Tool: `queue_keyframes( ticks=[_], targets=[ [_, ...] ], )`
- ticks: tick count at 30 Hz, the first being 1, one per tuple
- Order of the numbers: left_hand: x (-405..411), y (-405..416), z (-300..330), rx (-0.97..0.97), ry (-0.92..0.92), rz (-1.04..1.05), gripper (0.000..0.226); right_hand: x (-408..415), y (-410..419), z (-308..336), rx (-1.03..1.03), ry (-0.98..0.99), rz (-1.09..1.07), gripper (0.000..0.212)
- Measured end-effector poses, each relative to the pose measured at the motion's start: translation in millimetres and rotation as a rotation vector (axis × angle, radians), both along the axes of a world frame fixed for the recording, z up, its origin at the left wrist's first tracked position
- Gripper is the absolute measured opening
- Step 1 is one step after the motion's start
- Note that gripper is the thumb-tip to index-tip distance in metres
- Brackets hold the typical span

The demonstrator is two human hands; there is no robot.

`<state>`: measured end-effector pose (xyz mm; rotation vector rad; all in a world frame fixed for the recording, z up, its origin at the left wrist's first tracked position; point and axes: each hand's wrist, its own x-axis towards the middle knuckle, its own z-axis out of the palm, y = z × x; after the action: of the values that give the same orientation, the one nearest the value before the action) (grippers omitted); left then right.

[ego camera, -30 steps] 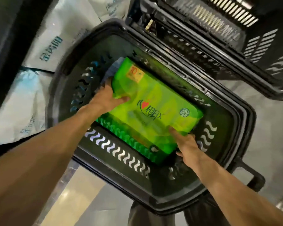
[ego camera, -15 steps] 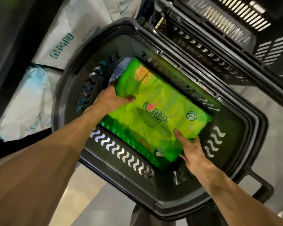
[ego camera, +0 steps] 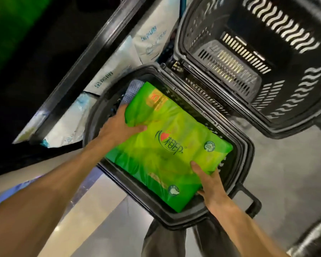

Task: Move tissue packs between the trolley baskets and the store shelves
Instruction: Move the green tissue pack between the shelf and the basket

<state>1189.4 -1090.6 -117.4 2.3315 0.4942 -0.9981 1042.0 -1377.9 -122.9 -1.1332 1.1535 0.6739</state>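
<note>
A large green tissue pack [ego camera: 167,145] is tilted above the near black trolley basket [ego camera: 247,151], its near corner overhanging the basket's rim. My left hand [ego camera: 119,127] grips the pack's left edge, thumb on top. My right hand [ego camera: 209,184] grips the pack's near right edge, thumb on top and fingers beneath. A pale blue-grey pack [ego camera: 132,89] shows in the basket's far left corner, mostly hidden under the green one.
A second black basket [ego camera: 289,101] stands empty beyond, at the upper right. White tissue packs [ego camera: 117,71] lie on a low store shelf to the left, behind a metal shelf rail [ego camera: 78,71]. My legs [ego camera: 163,242] are below the basket. Grey floor lies to the right.
Both hands have lifted the green pack up out of the basket, so it now sits higher and overhangs the near rim. The camera view has shifted, showing more of the far basket.
</note>
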Motion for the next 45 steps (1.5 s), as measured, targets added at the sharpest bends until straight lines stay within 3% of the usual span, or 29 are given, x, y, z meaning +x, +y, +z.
queue_keyframes(
  ticks=[7, 15, 19, 24, 31, 36, 41, 45],
  targets=[
    [-29.8, 2.2, 80.7, -0.083, -0.039, 0.127, 0.107, 1.2, -20.4, 65.4, -0.053, -0.116, 0.169, 0.072],
    [-82.6, 10.8, 163.8, -0.084, -0.069, 0.279, 0.109, -1.4, -34.1, 136.4, -0.091, -0.229, 0.327, 0.063],
    [-104.7, 6.1, 207.7, -0.127, -0.161, 0.432, 0.095, 28.0, -38.1, 173.5, -0.125, -0.342, 0.422, 0.054],
    [-125.7, -1.2, 256.4, -0.148, -0.306, 0.563, 0.099, 73.1, -45.2, 221.8, -0.076, -0.462, 0.571, 0.056],
    [-161.0, -13.5, 308.0, -0.250, -0.448, 0.764, 0.111, 132.7, -53.2, 296.3, -0.129, -0.639, 0.805, 0.094],
    [-174.1, -29.0, 353.2, -0.154, -0.596, 0.809, 0.095, 165.7, -42.5, 348.3, -0.128, -0.801, 0.949, 0.075],
    [-187.6, -23.3, 395.4, -0.040, -0.724, 0.840, 0.091, 189.5, -26.1, 402.1, -0.140, -0.940, 1.031, 0.084],
    [-190.0, -11.5, 431.8, 0.008, -0.835, 0.881, 0.092, 208.3, -4.5, 444.2, -0.119, -1.066, 1.051, 0.063]
  ],
)
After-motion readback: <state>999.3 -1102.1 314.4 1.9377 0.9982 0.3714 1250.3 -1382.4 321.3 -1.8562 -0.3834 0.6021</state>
